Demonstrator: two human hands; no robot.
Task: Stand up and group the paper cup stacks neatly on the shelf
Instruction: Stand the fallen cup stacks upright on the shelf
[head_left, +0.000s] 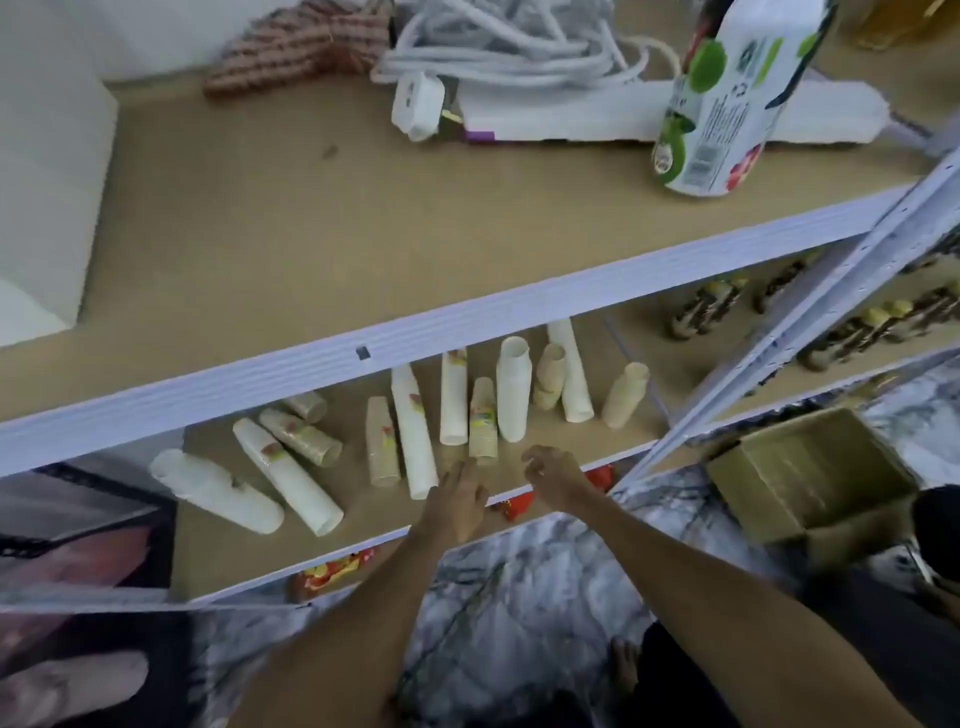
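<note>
The white metal rail (363, 353) of the upper board juts over the shelf (218, 551) I am reaching into and cuts off the far ends of several paper cup stacks (514, 389). Up on that board sit a coiled white power cable (498, 47), a juice carton (727, 98) and a woven bundle (301, 47). A slanted white post (810, 322) crosses on my right, with an open cardboard box (810, 478) past it and dark bottles (701, 306) behind. Red snack packets (332, 569) peek out under the shelf's front edge.

My left hand (457, 499) reaches in with fingers loosely straight, holding nothing, fingertips just beside the foot of a printed stack (483, 421) and a tall white stack (413, 436); I cannot tell whether they touch. My right hand (558, 478) hovers near it, fingers slackly curled and apart, also holding nothing.

The stacks are long tapered tubes of nested cups, some plain white, some tan with printed bands, spread across the bare brown board. Two white ones at the left (288, 475) lie slanted on their sides.
</note>
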